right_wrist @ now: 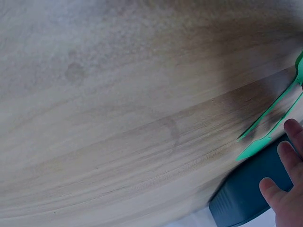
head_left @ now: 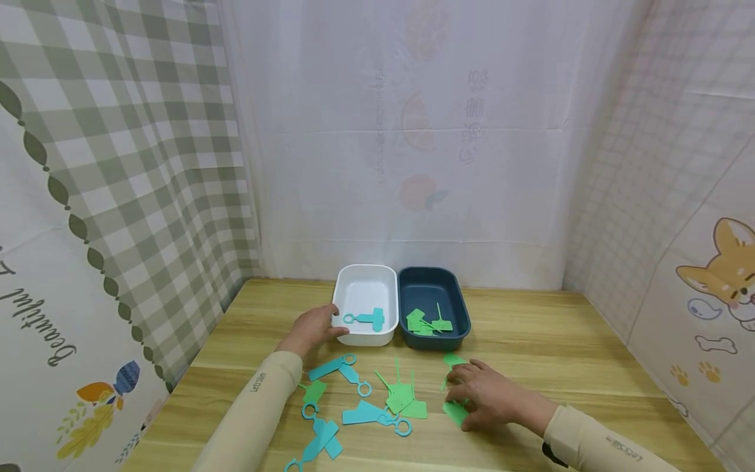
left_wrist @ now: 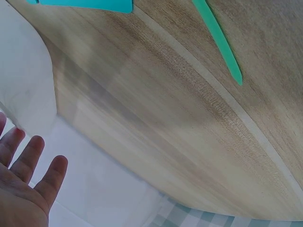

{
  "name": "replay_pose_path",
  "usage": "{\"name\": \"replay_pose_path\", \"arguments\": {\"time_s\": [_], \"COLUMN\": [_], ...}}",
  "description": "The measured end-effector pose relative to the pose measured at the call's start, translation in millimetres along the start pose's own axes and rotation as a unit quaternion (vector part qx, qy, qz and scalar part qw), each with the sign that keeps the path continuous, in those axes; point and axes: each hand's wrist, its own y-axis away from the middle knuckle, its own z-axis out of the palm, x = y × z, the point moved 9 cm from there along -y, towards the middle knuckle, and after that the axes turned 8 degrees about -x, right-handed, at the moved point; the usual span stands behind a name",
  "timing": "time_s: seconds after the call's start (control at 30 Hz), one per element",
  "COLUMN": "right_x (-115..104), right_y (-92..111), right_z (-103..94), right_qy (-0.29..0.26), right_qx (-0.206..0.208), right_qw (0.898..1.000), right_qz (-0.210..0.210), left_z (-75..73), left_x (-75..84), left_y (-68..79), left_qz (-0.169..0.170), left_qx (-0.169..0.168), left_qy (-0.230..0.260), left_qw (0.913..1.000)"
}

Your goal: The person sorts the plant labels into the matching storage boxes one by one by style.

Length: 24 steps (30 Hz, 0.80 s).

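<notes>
My left hand (head_left: 311, 328) is at the left front edge of the white bin (head_left: 348, 338), touching its rim; the left wrist view shows its fingers (left_wrist: 29, 153) extended. One blue ring tag (head_left: 370, 318) lies inside this bin. Over on the right, my right hand (head_left: 486, 396) hovers low with spread fingers above green tags with thin stems. One green tag (head_left: 455, 413) lies under its thumb and forefinger, another green tag (head_left: 453, 359) just beyond the fingertips. In the right wrist view several fingers (right_wrist: 289, 158) stay spread, with the thumb hidden.
Beside the white bin stands a dark blue bin (head_left: 433, 278) holding several green tags (head_left: 426, 324). On the wooden table (head_left: 525, 321) lie several blue ring tags (head_left: 362, 413) and more green tags (head_left: 401, 398). Cloth curtains (head_left: 413, 131) enclose the back and sides.
</notes>
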Motion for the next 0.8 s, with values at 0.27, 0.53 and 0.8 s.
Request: {"name": "replay_pose_path", "arguments": {"time_s": [0.27,0.53,0.8], "right_x": [1.0,3.8,0.7], "right_y": [0.5,-0.5,3.1], "right_z": [0.0,0.3,-4.6], "right_qy": [0.0,-0.013,0.019], "right_qx": [-0.007,-0.016,0.008], "right_qw": [1.0,1.0,1.0], "right_qz": [0.005,0.013,-0.002], "left_z": [0.5,0.8,1.5], "left_x": [-0.8,-0.7,-1.4], "left_y": [-0.5,0.1,-1.0], "left_qz": [0.001,0.0,0.001], "left_qx": [0.001,-0.001,0.0], "left_qy": [-0.004,-0.003,-0.003], "left_qw": [1.0,1.0,1.0]}}
